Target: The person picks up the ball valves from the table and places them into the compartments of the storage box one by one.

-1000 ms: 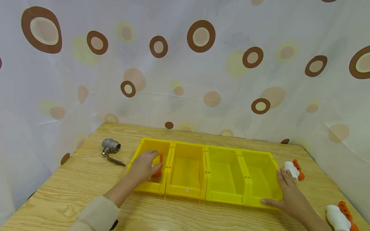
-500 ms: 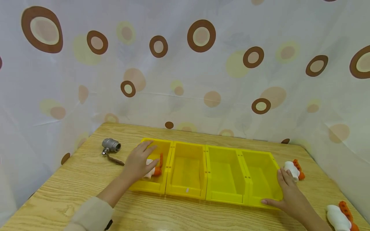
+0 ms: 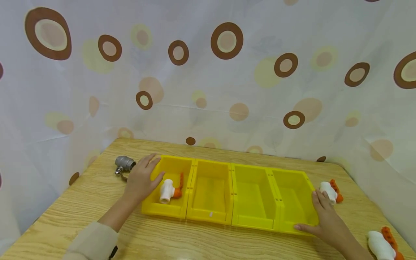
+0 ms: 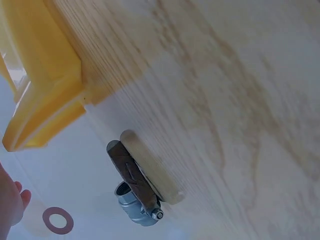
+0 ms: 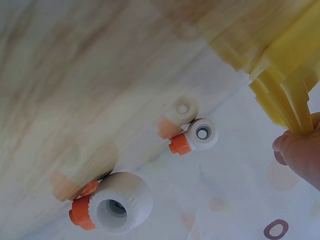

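Note:
In the head view, four yellow bins stand joined in a row. A white valve with an orange handle lies in the leftmost bin. My left hand is at that bin's left rim, fingers spread and holding nothing; whether it touches the rim cannot be told. My right hand grips the right end of the row, thumb on the front edge and fingers over the side, also seen in the right wrist view, where the hand is at the yellow edge.
A grey metal valve with a brown lever lies left of the bins, partly behind my left hand. Two white valves with orange handles lie on the right, one beside the right bin, a larger-looking one nearer. A patterned curtain hangs behind.
My left hand has let go of the white valve in the leftmost bin and moved left to the rim, leaving the valve in plain view. The right hand has stayed in place.

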`<state>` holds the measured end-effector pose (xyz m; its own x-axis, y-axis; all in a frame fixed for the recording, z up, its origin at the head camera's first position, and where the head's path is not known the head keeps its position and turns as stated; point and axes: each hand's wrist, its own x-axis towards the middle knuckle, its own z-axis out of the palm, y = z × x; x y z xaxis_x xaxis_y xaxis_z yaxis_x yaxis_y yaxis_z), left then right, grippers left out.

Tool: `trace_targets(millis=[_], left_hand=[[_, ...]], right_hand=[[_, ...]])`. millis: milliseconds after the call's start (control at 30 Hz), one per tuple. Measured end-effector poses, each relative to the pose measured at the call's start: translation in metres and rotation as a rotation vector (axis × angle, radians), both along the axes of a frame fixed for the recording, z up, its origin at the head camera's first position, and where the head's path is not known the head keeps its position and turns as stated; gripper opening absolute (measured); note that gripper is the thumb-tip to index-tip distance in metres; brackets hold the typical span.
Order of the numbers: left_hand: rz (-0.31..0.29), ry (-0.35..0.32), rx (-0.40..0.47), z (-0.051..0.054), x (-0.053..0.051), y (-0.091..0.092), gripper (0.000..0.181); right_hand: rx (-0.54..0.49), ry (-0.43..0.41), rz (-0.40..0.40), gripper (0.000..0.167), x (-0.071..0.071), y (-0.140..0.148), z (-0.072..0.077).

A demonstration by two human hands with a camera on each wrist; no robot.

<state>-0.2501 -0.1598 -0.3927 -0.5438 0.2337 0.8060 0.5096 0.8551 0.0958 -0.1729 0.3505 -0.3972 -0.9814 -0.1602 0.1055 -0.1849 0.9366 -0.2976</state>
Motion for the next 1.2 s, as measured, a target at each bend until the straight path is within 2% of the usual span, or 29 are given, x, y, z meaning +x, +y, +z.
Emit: trace_targets(millis=[133, 367, 533, 900, 1000, 1200], left_hand=[[0.023, -0.010, 0.021, -0.001, -0.001, -0.005, 0.045], [0.079, -0.089, 0.070, -0.002, -0.001, -0.015, 0.040], [0.115, -0.121, 0.084, -0.004, 0.000, -0.025, 0.037], [0.158, -0.221, 0.054, -0.010, -0.001, -0.043, 0.033], [0.163, -0.275, 0.041, -0.011, 0.000, -0.048, 0.033], [0.197, -0.455, -0.024, -0.016, 0.003, -0.060, 0.038]], right_hand=[[0.010, 0.004, -0.002, 0.120, -0.001, 0.000, 0.001], [0.009, 0.018, -0.005, 0.121, 0.001, 0.001, -0.002], [0.006, 0.017, -0.003, 0.121, 0.001, 0.001, -0.003], [-0.003, 0.001, -0.012, 0.122, 0.001, -0.001, -0.002], [-0.006, 0.002, -0.012, 0.122, 0.001, -0.001, -0.002], [-0.003, 0.001, -0.011, 0.122, 0.001, -0.001, -0.001]])
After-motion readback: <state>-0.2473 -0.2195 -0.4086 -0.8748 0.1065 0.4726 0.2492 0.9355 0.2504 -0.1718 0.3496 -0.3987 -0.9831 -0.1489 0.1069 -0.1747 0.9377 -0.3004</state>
